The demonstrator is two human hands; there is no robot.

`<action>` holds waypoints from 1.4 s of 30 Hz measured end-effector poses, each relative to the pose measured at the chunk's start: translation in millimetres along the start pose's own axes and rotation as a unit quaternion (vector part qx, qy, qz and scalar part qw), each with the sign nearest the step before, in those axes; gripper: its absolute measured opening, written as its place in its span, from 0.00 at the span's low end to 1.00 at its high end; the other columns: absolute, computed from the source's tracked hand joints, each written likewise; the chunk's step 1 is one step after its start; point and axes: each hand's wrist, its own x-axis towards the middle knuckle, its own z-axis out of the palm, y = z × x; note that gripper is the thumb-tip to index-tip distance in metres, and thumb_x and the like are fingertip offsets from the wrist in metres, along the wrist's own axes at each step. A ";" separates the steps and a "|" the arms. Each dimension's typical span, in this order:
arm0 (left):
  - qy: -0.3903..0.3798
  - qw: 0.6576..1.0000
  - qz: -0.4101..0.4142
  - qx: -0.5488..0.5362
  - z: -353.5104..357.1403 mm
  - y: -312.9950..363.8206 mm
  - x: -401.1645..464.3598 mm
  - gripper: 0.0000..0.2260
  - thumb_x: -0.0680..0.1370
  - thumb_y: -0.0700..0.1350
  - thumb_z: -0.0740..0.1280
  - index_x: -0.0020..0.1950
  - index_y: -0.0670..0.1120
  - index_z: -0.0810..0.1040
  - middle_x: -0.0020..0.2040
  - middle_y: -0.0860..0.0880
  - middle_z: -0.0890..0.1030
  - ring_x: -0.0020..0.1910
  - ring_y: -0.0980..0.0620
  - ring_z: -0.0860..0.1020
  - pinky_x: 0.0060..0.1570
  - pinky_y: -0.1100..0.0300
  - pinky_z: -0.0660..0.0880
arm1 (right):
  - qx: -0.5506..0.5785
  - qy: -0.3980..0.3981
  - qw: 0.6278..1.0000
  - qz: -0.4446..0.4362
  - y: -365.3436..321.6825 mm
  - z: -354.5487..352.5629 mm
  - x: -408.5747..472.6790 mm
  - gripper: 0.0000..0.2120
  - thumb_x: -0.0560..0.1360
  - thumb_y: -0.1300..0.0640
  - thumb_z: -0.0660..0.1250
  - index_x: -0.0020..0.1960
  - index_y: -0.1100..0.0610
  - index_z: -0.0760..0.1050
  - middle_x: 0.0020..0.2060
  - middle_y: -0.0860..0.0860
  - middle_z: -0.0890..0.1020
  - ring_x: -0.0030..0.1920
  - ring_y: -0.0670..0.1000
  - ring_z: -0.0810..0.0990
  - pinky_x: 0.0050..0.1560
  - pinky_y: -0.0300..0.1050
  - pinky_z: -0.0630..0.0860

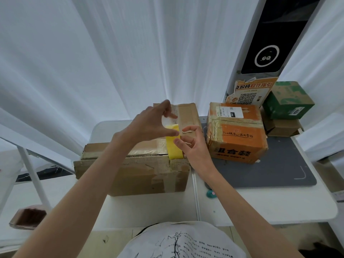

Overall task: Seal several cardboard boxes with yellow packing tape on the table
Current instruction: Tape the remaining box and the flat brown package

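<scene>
Head view, left hand (149, 121) and right hand (193, 146) over yellow tape (174, 146)
</scene>
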 end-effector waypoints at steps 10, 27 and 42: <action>0.038 0.997 0.004 0.073 12.4 5.8 -7.1 0.24 0.69 0.53 0.79 0.50 0.54 0.63 0.53 0.61 0.84 0.34 0.65 0.73 0.36 0.59 0.66 | 0.002 0.010 1.000 -0.012 -0.4 2.4 0.0 0.17 0.78 0.56 0.72 0.61 0.54 0.67 0.42 0.49 0.86 0.40 0.41 0.82 0.41 0.33 0.73; 0.092 0.995 0.000 0.039 17.1 3.1 -21.2 0.22 0.70 0.54 0.77 0.50 0.53 0.64 0.46 0.63 0.82 0.40 0.52 0.79 0.42 0.52 0.76 | -0.079 0.010 0.996 -0.036 -3.9 0.6 4.8 0.21 0.79 0.58 0.70 0.69 0.48 0.70 0.36 0.51 0.79 0.37 0.46 0.77 0.42 0.41 0.75; 0.033 0.999 -0.014 0.032 24.1 -8.7 -28.4 0.30 0.68 0.56 0.80 0.51 0.54 0.59 0.61 0.62 0.81 0.46 0.53 0.79 0.43 0.58 0.74 | -0.288 0.016 0.951 -0.109 -21.6 -9.7 10.3 0.18 0.77 0.55 0.72 0.67 0.48 0.79 0.55 0.49 0.71 0.50 0.43 0.78 0.51 0.25 0.71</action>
